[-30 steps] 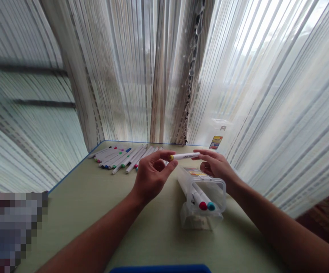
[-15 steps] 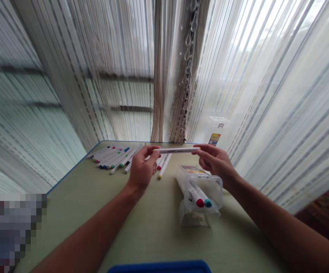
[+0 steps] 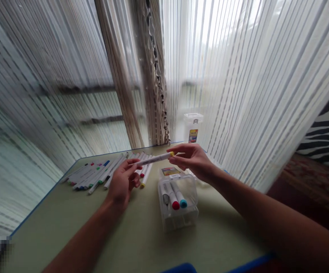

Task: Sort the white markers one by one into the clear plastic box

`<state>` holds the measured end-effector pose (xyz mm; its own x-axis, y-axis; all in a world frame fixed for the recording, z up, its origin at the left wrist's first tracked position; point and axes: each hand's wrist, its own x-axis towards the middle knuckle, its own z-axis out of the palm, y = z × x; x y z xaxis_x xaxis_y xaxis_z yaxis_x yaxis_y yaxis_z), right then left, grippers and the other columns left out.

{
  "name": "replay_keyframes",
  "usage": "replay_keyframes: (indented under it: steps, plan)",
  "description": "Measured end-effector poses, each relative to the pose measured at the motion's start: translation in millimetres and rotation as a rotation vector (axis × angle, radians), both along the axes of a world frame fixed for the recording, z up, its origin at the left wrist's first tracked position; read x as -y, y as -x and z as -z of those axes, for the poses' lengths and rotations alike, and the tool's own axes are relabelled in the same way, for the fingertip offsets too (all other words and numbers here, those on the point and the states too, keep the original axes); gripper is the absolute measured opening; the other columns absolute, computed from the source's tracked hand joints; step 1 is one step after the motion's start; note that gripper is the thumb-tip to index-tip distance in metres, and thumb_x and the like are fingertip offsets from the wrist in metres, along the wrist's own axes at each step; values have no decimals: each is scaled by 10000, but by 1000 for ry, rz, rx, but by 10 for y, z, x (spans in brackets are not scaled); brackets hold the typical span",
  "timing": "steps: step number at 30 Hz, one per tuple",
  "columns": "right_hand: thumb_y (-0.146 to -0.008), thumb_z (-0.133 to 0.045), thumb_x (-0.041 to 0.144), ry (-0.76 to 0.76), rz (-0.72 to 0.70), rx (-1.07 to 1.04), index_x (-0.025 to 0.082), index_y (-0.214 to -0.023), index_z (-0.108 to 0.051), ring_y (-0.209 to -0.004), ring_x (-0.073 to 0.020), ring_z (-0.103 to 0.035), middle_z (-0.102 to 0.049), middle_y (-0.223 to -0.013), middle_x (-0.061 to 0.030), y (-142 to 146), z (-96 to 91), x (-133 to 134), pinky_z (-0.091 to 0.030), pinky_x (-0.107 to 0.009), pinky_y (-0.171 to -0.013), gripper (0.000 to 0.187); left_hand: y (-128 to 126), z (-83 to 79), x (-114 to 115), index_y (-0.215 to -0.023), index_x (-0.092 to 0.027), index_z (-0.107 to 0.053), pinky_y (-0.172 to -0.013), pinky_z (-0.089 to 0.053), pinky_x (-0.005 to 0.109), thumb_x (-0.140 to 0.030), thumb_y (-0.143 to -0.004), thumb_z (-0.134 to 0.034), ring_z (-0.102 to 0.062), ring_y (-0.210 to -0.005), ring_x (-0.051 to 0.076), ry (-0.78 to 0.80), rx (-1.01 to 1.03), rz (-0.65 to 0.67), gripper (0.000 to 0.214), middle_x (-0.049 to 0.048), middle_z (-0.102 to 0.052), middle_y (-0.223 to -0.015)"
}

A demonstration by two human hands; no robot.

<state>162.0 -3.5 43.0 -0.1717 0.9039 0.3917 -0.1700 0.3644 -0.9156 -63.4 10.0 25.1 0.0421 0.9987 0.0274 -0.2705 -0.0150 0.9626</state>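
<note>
A white marker (image 3: 155, 159) with a yellow end is held up between my two hands, tilted with its yellow end higher. My left hand (image 3: 122, 180) pinches its left end, and the fingertips of my right hand (image 3: 192, 159) grip the yellow end. Below and between them stands a clear plastic case (image 3: 178, 222) with its front open. Inside lie a red-capped marker (image 3: 175, 204), a blue-capped marker (image 3: 183, 203) and one with a grey tip (image 3: 166, 199). Left of my left hand, several white markers (image 3: 92, 176) with coloured ends are spread on the table.
The pale green table (image 3: 119, 235) has a blue edge. At its back stands a clear upright container (image 3: 193, 125) with a yellow label. Striped sheer curtains (image 3: 223, 76) hang behind. A blue object (image 3: 181, 268) shows at the bottom edge.
The view has swung to the right, so the table things sit further left. The marker has gone from level to tilted, left end down, still in both hands.
</note>
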Motion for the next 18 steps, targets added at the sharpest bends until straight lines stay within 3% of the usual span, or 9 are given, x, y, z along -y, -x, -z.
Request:
replay_keyframes:
  steps: [4, 8, 14, 18]
  plan:
    - [-674, -880, 324, 0, 20, -15, 175, -964, -791, -503, -63, -460, -667, -684, -2, 9, -4, -13, -322, -216, -436, 339, 15, 9, -16, -977, -152, -629, -401, -348, 179, -238, -724, -695, -435, -446, 41, -1, -1, -15, 276, -13, -601, -776]
    - [-697, -852, 342, 14, 132, -42, 151, -933, -774, -472, -46, -435, -689, -761, -26, 7, 3, -55, -314, -220, -424, 313, 21, 13, -16, -969, -150, -639, -402, -341, 181, -265, -711, -735, -426, -442, 36, -49, 32, -39, 299, -22, -599, -756]
    - [-686, -832, 393, 130, 241, 11, 127, -905, -749, -398, -35, -405, -692, -756, -45, -30, 65, -125, -235, -218, -378, 355, -16, -12, 81, -1024, -152, -686, -411, -333, 185, -315, -765, -777, -401, -435, 18, -305, 32, -31, 320, -18, -628, -763]
    - [-713, -809, 410, 170, 234, 79, 141, -972, -760, -412, -44, -424, -712, -817, -73, -67, 135, -151, -207, -217, -375, 377, -29, -42, 154, -995, -155, -732, -420, -334, 181, -314, -718, -829, -468, -483, 37, -365, -21, -21, 334, -2, -646, -769]
